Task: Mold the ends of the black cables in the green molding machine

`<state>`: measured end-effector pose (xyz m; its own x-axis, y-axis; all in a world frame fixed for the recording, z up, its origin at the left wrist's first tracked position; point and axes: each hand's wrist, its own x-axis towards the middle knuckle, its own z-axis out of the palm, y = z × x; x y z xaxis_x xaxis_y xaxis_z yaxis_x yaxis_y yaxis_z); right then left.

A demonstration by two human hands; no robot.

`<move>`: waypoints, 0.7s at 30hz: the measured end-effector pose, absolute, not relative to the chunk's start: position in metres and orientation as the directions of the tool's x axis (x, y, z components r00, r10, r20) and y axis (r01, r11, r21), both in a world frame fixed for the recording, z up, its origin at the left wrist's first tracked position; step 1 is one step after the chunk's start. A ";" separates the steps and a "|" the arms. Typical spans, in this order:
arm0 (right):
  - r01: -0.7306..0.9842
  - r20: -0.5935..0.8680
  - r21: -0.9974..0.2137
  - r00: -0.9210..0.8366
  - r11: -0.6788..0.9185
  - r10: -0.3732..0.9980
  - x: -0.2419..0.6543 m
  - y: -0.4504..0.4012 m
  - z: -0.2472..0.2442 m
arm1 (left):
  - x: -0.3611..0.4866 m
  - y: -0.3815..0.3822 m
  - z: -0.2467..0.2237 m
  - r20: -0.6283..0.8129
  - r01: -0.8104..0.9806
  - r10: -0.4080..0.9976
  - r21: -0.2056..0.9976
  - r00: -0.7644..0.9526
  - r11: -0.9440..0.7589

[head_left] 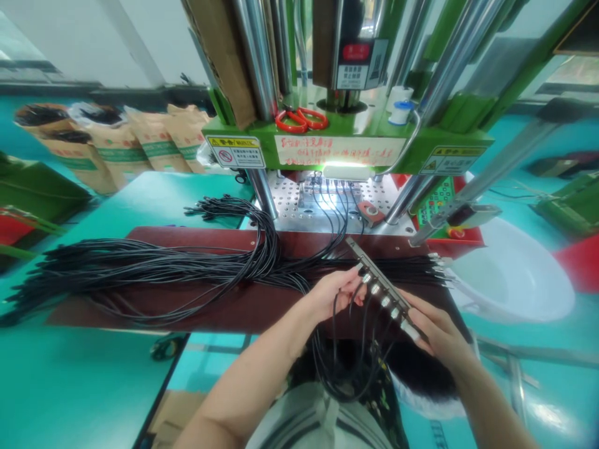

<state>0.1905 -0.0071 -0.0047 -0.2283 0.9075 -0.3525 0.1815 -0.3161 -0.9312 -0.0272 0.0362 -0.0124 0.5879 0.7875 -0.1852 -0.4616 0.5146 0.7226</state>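
Observation:
A long metal bar (381, 280) is tilted in front of me, with several silver connectors in a row along it. Black cables (334, 324) hang from the connectors in loops toward my lap. My left hand (340, 292) pinches a cable end at the bar's upper left part. The lower right end of the bar is gripped by my right hand (433, 327), fingers on top. Beyond the bar, a lit metal block (327, 198) with more cables sits in the green press (384, 146).
A large bundle of black cables (187, 265) lies across the dark red board (224, 315). Red-handled scissors (302, 120) and a thread spool (401, 112) rest on the press. At right are a white tub (515, 274) and a control panel (437, 206). Paper sacks (154, 137) stand back left.

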 end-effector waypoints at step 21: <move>0.367 -0.118 -0.930 -0.282 -0.007 0.952 0.183 -0.008 0.006 | -0.025 0.035 -0.020 -0.123 -0.419 0.894 0.850 0.431 0.320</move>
